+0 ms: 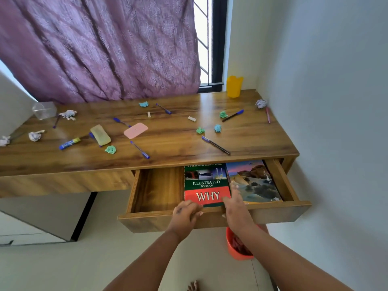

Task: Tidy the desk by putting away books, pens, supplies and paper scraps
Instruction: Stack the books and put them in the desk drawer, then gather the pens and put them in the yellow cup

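The wooden desk (pixel 180 141) has its drawer (pixel 157 190) pulled out. Two books lie flat inside it: a green and red "WHY" book (pixel 206 183) and a landscape-cover book (pixel 254 181) to its right. My left hand (pixel 184 213) curls over the drawer's front edge. My right hand (pixel 235 202) reaches into the drawer with fingers spread, resting where the two books meet. Scattered on the desktop are several blue pens (pixel 216 144), crumpled paper scraps (pixel 110 149), a pink eraser-like pad (pixel 135 130) and a yellowish case (pixel 100 134).
A yellow cup (pixel 234 86) stands at the desk's back right corner, a clear plastic box (pixel 44 110) at the back left. An orange bin (pixel 237 246) sits on the floor under the drawer. The wall runs close along the right; a purple curtain hangs behind.
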